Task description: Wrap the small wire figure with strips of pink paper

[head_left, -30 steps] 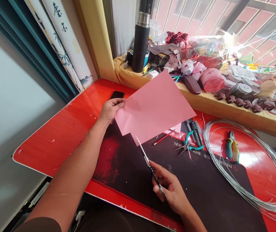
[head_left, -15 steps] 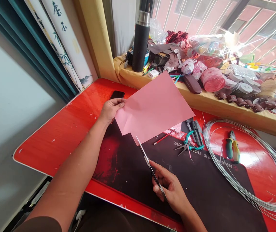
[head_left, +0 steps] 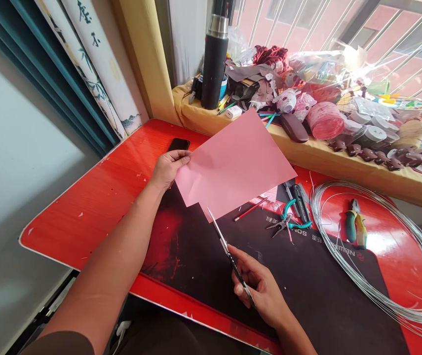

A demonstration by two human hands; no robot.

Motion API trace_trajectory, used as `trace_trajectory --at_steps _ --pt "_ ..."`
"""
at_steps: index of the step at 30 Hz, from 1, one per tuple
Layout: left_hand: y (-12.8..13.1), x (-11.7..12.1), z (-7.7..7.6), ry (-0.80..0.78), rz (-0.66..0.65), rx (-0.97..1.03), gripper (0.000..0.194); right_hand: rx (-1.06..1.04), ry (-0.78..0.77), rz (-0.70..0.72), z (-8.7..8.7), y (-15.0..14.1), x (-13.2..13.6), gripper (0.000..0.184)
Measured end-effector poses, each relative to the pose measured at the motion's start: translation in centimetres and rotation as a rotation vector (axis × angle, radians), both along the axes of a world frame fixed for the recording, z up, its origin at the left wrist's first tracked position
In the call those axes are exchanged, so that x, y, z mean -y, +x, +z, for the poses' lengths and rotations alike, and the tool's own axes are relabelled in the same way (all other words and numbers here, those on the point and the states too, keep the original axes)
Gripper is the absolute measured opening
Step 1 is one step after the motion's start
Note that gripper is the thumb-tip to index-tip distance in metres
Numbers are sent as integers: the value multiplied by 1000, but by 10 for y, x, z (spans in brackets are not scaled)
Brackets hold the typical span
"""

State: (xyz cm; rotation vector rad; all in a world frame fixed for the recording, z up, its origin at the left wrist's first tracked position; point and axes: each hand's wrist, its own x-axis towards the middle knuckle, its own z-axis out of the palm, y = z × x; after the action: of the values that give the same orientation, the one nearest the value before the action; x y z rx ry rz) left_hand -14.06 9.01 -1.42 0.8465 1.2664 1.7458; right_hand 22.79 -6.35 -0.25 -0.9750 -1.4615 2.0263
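Observation:
A pink sheet of paper (head_left: 236, 165) is held up over the table, pinched at its left edge between the thumb and fingers of my left hand (head_left: 170, 167). Its lower left corner has a notch cut out of it. My right hand (head_left: 257, 288) grips a pair of scissors (head_left: 226, 251) by the handles, which the fingers partly hide. The blades point up and to the left, looking nearly closed, and their tip meets the paper's lower edge just right of the notch.
On the red table (head_left: 95, 207) lies a black mat (head_left: 307, 296). Teal-handled pliers (head_left: 287, 222), a red pencil (head_left: 249, 209) and a utility knife (head_left: 301, 204) lie behind. At right are a wire coil (head_left: 381, 301) and yellow-green pliers (head_left: 357, 224). A phone (head_left: 178, 144) and a flask (head_left: 215, 64) stand farther back.

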Motion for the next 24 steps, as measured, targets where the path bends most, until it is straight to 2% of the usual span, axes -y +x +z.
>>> trace_trajectory --at_steps 24 --pt "1 0 2 9 9 20 34 -10 42 24 -2 2 -1 75"
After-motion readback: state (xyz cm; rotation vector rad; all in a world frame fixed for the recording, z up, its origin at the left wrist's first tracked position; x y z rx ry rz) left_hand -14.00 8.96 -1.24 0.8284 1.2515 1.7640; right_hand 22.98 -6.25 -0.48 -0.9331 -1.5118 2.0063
